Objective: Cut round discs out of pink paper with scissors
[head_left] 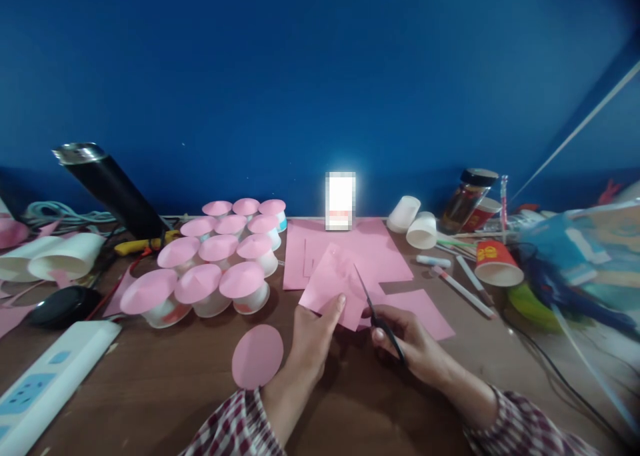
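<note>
Between thumb and fingers, my left hand (315,336) grips a piece of pink paper (330,284), raised over the brown table. Black-handled scissors (386,335) are in my right hand (413,343), fingers closed round the handles. The blades lie along the right part of the paper; whether they are apart cannot be told. A pink paper disc (257,357) lies flat beside my left wrist. Behind the held piece, larger pink sheets (370,246) are spread, and a smaller pink sheet (425,313) lies behind my right hand.
Rows of paper cups topped with pink cones (197,284) stand at left, near a black flask (113,189) and a white power strip (65,369). White cups (423,231), markers (463,291), a red cup (497,263) and a jar (467,199) lie right. A bright phone-like screen (341,201) stands at the back.
</note>
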{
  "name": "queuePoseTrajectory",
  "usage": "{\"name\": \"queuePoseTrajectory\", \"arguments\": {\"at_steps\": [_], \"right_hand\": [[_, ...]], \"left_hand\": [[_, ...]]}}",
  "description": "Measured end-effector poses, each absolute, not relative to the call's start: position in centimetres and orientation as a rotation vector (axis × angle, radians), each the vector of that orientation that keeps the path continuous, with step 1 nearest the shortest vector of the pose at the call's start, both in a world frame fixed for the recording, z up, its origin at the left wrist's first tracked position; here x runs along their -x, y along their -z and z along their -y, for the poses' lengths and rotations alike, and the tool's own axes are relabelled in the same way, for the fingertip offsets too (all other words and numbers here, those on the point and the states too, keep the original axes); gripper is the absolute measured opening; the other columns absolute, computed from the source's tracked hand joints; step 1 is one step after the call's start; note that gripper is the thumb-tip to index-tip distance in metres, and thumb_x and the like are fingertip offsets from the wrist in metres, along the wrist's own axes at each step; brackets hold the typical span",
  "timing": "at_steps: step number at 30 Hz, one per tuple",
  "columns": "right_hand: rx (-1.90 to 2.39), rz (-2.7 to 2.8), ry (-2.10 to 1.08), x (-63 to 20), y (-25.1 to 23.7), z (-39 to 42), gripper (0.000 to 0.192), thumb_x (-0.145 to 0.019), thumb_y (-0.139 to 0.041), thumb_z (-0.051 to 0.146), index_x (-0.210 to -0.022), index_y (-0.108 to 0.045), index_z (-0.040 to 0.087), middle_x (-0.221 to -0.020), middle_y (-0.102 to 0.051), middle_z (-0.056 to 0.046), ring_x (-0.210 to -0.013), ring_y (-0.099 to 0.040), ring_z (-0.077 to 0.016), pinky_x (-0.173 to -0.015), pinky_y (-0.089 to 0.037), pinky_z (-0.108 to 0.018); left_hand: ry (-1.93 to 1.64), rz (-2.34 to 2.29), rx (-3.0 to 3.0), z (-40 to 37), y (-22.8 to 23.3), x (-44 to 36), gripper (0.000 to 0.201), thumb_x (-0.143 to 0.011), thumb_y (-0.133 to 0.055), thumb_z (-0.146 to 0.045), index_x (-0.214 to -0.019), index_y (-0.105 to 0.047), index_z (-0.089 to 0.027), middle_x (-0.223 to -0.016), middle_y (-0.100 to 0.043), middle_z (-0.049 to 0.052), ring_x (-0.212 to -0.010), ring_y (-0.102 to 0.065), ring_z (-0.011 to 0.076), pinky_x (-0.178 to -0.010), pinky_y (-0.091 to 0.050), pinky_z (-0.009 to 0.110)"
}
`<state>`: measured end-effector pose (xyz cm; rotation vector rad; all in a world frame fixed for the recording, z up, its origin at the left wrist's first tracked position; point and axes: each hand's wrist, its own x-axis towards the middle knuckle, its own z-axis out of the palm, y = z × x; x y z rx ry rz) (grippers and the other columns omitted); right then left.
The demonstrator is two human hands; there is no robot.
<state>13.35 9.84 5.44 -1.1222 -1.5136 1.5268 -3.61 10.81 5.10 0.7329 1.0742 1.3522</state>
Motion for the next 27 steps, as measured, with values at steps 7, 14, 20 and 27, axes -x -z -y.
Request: {"name": "queuePoseTrajectory", "arguments": {"at_steps": [7,14,20,27], "right_hand": [[1.141,1.542,-1.486,-13.43,-5.43,-10.03,0.043,-0.079,-0.065,0.045,-0.106,-0.061,0.012,-0.062,-0.053,0.001,-0.051,-0.046,-0.0094,-0.045,-0.039,-0.019],[1.167,1.541,-1.48,-13.37,-5.39,-10.0,0.043,-0.078,-0.065,0.045,-0.105,-0.061,0.012,-0.059,-0.051,0.002,-0.049,-0.046,-0.0093,-0.044,-0.039,-0.02],[1.185,1.519,-1.488,-13.27,-5.44,-9.96,0.045,-0.077,-0.066,0.046,-0.105,-0.06,0.011,-0.059,-0.05,0.003,-0.049,-0.045,-0.0087,-0.044,-0.038,-0.02],[1.165,1.522,-1.502,-13.16,-5.79,-9.95,0.046,-0.076,-0.066,0.048,-0.102,-0.058,0.01,-0.06,-0.051,0.002,-0.05,-0.046,-0.0095,-0.045,-0.038,-0.02]], "left_hand": [[-1.355,-1.077,-0.749,-10.84,-4.94,3.55,0.043,-0.07,-0.071,-0.036,-0.104,-0.065,-0.01,-0.094,-0.071,0.014,-0.086,-0.066,0.0253,-0.073,-0.052,0.032],[-1.344,-1.132,-0.745,-10.79,-5.09,3.58,0.041,-0.068,-0.072,-0.037,-0.098,-0.067,-0.009,-0.09,-0.071,0.013,-0.081,-0.066,0.0242,-0.069,-0.053,0.031],[-1.347,-1.154,-0.749,-10.93,-5.1,3.69,0.038,-0.065,-0.074,-0.037,-0.092,-0.07,-0.01,-0.087,-0.072,0.012,-0.079,-0.067,0.0227,-0.069,-0.053,0.029],[-1.338,-1.126,-0.825,-10.85,-4.44,3.69,0.043,-0.072,-0.069,-0.037,-0.105,-0.065,-0.01,-0.095,-0.07,0.013,-0.089,-0.065,0.0251,-0.076,-0.051,0.033]]}}
